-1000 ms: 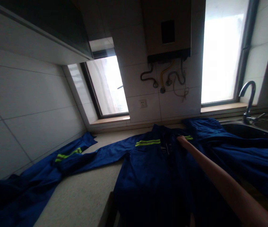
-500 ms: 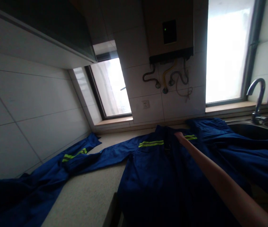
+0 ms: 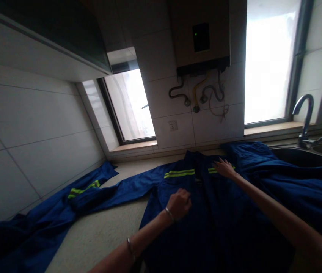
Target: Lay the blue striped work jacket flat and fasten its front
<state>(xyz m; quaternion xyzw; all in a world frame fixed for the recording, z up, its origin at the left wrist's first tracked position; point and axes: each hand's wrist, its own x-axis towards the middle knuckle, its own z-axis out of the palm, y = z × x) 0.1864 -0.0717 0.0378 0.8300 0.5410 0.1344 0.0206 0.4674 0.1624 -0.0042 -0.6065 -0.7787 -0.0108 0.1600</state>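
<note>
A dark blue work jacket [image 3: 178, 227] with yellow-green reflective stripes lies spread over the counter, its front hanging over the near edge. My right hand [image 3: 225, 168] rests on the chest stripe at its right side, fingers stretched and apart. Lower and to the left, my left hand [image 3: 179, 204] is over the jacket's left front panel with curled fingers; whether cloth is in them is hidden. A bracelet shows on that wrist and another band farther up the forearm. One sleeve [image 3: 132, 189] reaches left across the counter.
More blue striped clothing [image 3: 44, 212] lies at the left, and a blue garment [image 3: 294, 178] is heaped at the right beside the sink [image 3: 294, 154] and tap [image 3: 308, 110]. A water heater [image 3: 200, 38] hangs above; a wall cabinet [image 3: 49, 34] juts out upper left.
My left hand has come into view over the jacket. My right hand has moved from the collar area slightly right and down, its fingers now spread on the chest stripe.
</note>
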